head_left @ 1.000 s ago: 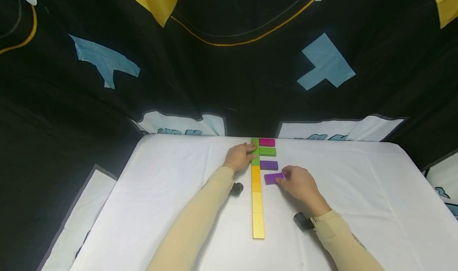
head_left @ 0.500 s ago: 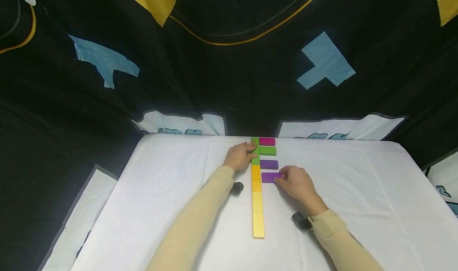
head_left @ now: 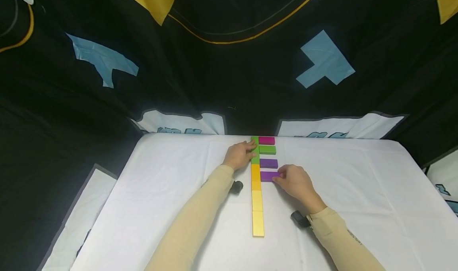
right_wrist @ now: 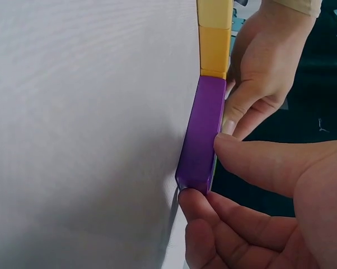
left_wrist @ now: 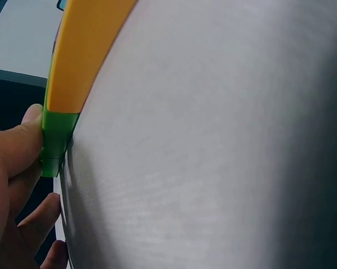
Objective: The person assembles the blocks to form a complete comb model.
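Observation:
My right hand (head_left: 297, 183) pinches the right end of a purple block (head_left: 266, 177) between thumb and fingers. The block lies flat, its left end against a lengthwise column of blocks; in the right wrist view it meets an orange block (right_wrist: 213, 50). My left hand (head_left: 237, 156) rests at the column's far part, thumb and fingertips on green blocks (head_left: 255, 160); its thumb presses a green block (left_wrist: 59, 131) in the left wrist view. Beyond the held block, another purple block (head_left: 268, 163), a green block (head_left: 267, 150) and a magenta block (head_left: 266, 141) stick out rightward from the column.
Nearer me, the column continues with orange blocks (head_left: 255, 173) and pale yellow blocks (head_left: 257, 201). A white cloth (head_left: 150, 175) covers the table. Behind the far edge hangs a black printed curtain (head_left: 229, 80). Dark wrist cameras (head_left: 299, 219) sit at both wrists.
My right hand has slid the purple block leftward and straightened it, from slightly tilted and apart to lying against the column. The left hand has stayed in place.

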Motion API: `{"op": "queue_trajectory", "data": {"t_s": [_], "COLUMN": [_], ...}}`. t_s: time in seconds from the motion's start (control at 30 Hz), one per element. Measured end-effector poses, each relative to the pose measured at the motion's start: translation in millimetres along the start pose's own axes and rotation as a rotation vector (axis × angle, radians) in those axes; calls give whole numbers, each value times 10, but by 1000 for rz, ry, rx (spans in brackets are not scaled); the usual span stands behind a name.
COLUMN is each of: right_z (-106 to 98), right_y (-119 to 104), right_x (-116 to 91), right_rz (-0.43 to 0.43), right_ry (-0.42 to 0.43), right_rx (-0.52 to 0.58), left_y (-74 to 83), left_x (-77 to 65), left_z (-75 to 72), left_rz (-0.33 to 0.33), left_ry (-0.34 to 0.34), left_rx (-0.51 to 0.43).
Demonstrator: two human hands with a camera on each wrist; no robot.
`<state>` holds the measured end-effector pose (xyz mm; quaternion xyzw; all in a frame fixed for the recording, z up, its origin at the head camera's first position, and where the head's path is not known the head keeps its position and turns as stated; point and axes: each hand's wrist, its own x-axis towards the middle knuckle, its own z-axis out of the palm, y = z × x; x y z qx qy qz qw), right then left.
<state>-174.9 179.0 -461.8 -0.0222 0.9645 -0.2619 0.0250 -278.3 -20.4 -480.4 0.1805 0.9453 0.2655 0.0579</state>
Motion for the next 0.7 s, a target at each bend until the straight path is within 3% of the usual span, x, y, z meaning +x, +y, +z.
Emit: {"op": "queue_trajectory", "data": {"t_s": [0.7], "right_z": [43], "right_y": [-29], "right_x": [-10], "right_rz": [20], "right_ry": [-2], "right_rx": [-3], "left_y": [19], "left_x": [-26], "left_z": [-17], "left_rz": [32], "left_ry": [-13], "left_rx": [124]}}
